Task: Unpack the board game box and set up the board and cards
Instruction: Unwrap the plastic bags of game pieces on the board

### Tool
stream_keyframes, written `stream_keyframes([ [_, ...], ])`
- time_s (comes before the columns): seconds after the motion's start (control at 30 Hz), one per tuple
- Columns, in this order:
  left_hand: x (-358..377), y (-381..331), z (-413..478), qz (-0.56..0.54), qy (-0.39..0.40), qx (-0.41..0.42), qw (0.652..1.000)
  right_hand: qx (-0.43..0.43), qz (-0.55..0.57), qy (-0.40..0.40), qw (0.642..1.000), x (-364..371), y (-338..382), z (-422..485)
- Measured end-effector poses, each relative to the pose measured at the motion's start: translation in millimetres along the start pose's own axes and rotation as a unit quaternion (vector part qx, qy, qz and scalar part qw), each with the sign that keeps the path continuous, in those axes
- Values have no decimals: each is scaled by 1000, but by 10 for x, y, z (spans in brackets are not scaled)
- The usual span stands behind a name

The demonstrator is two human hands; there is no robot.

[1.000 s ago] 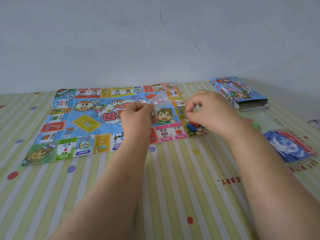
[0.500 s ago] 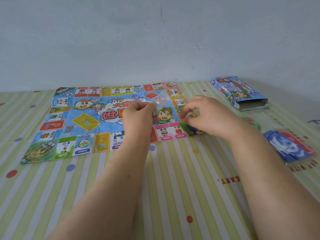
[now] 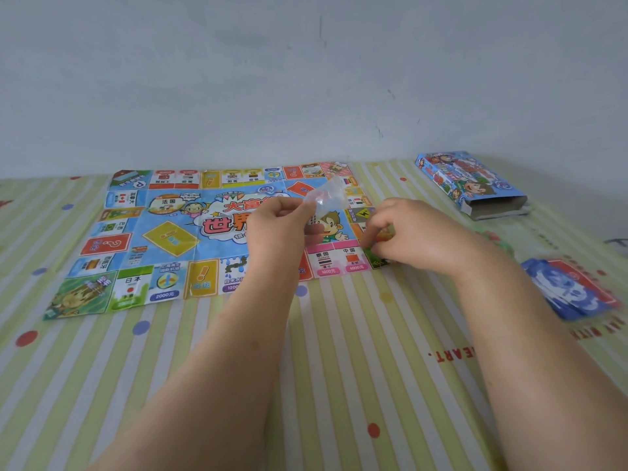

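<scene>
I see the left hand (image 3: pixel 282 232) pinching a small clear bag (image 3: pixel 328 198) between thumb and fingertips, raised over the right half of the unfolded board (image 3: pixel 163 232), which lies flat on the striped cloth (image 3: pixel 339 351). The right hand (image 3: pixel 418 236) curls its fingers down at the board's near right corner; I cannot tell whether they pinch anything. The open box (image 3: pixel 472 185) lies far right, and the card pack (image 3: pixel 571 290) is nearer.

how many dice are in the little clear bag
1: a white die shows through the clear bag that the left hand pinches above the board; more may be hidden behind the hand.
</scene>
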State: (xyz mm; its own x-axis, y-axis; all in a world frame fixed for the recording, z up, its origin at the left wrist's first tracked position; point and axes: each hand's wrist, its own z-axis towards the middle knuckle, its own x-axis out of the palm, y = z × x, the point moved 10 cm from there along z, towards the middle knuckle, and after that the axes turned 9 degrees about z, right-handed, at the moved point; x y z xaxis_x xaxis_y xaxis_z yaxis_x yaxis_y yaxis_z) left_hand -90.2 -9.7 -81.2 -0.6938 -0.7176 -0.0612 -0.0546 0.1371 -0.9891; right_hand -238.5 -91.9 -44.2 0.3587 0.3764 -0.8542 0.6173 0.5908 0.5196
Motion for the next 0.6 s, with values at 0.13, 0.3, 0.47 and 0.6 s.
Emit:
stream_keyframes([
  [0.13,100,4,-10,-20,47,-2,999,6,87,-159,983,-320,-34,-26],
  [0.3,269,53,-19,-94,138,-42,985,-9,227,-214,950,-428,-36,-65],
  [0.47,340,31,-46,-103,173,-33,979,3,309,-158,938,-312,-89,-22],
  [0.6,345,73,-36,-76,175,-34,981,8,384,-129,914,-247,-101,-26],
])
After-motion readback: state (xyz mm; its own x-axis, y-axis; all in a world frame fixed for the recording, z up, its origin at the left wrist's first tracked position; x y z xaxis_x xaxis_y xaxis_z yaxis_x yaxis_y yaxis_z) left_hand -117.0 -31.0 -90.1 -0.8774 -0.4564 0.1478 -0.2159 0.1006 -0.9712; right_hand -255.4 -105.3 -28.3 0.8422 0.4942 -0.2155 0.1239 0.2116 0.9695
